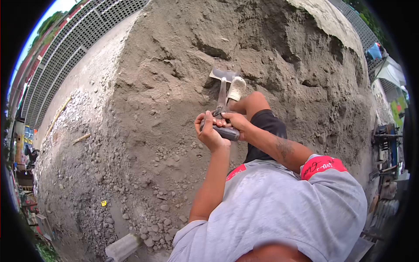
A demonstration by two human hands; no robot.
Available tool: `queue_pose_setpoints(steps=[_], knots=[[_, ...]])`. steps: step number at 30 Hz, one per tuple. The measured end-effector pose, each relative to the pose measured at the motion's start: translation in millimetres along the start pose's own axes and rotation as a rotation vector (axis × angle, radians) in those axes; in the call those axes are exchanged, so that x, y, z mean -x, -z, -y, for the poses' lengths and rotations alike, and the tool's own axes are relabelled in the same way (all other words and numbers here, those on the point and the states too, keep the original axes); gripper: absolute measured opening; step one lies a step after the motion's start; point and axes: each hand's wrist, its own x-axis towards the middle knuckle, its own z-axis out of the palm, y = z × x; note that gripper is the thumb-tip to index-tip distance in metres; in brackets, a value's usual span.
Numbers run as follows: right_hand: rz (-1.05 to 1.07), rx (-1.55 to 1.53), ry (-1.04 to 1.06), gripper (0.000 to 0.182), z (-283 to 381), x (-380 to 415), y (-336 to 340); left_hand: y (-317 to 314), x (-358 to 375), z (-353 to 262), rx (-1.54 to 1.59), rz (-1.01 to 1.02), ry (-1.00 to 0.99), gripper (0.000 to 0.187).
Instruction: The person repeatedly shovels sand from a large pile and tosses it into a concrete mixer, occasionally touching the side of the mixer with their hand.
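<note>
Both of my hands are on the dark handle of a shovel (221,97). My left hand (211,130) has its fingers wrapped round the left end of the grip. At the right part of the same handle, my right hand (234,122) is closed, with the forearm coming in from the right. The shovel's shaft runs away from me to a grey metal blade (223,74), which lies against the sandy soil (174,56). A foot in a cream clog (237,89) rests beside the blade, touching or nearly touching its right edge.
A steep soil bank (279,39) rises ahead. Loose gravel (152,214) covers the lower left, with a small yellow object (104,203) and a pale block (123,247). Stacked hollow blocks (74,52) line the upper left. Sticks (81,138) lie at left; clutter (386,144) stands at right.
</note>
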Motion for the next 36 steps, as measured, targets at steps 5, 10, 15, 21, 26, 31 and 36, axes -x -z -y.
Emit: queue_pose_setpoints(steps=[5, 10, 15, 21, 26, 31, 36], knots=[[0.017, 0.055, -0.089, 0.028, 30.5, -97.0, 47.8, 4.8, -107.7, 83.5, -0.123, -0.098, -0.069, 0.015], [-0.135, 0.222, 0.116, 0.023, 29.3, -139.6, 77.5, 41.2, -112.7, 101.8, -0.233, -0.164, -0.024, 0.017], [-0.316, 0.465, 0.206, 0.051, 11.0, -124.5, 81.5, 56.3, -103.7, 86.9, -0.285, -0.145, 0.081, 0.047], [-0.445, 1.191, 0.263, 0.065, -38.5, -78.4, 128.3, 147.0, -104.6, 95.5, -0.308, -0.310, 0.200, 0.044], [-0.438, 0.897, 0.001, 0.063, -38.0, -92.3, 177.9, 176.8, -93.3, 111.7, -0.258, -0.231, 0.387, 0.018], [-0.458, 0.575, -0.121, 0.070, -49.3, -124.2, 212.6, 172.4, -45.3, 117.3, -0.203, -0.279, 0.426, 0.014], [-0.404, 0.355, -0.229, 0.079, -30.5, -189.8, 229.9, 174.4, 7.4, 77.5, -0.223, -0.453, 0.429, 0.011]])
